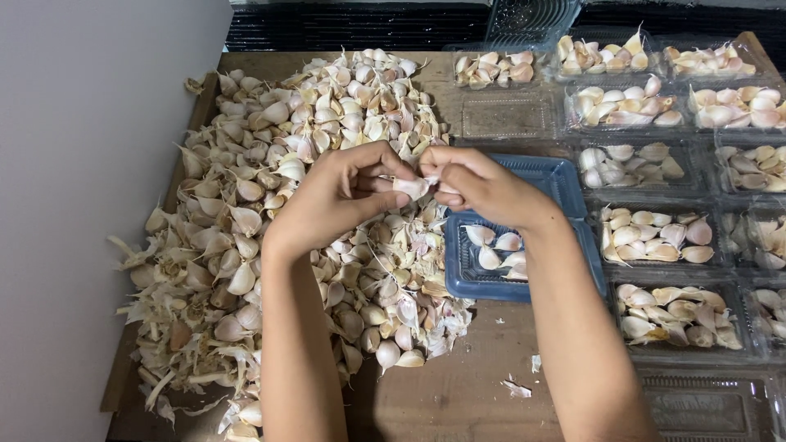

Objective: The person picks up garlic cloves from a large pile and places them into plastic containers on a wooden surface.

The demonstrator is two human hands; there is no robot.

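Observation:
My left hand (340, 195) and my right hand (479, 184) meet above the table's middle, both pinching one pale garlic clove (412, 187) between their fingertips. Beneath and to the left lies a big heap of loose garlic cloves and papery skins (270, 213). A blue plastic tray (557, 182) sits just under my right wrist and holds a few cloves (495, 248).
Several clear plastic trays filled with cloves (651, 234) stand in rows at the right, one empty tray (509, 115) among them. A pale wall (74, 164) borders the wooden table (467, 385) on the left. Skin scraps (516, 386) lie near the front.

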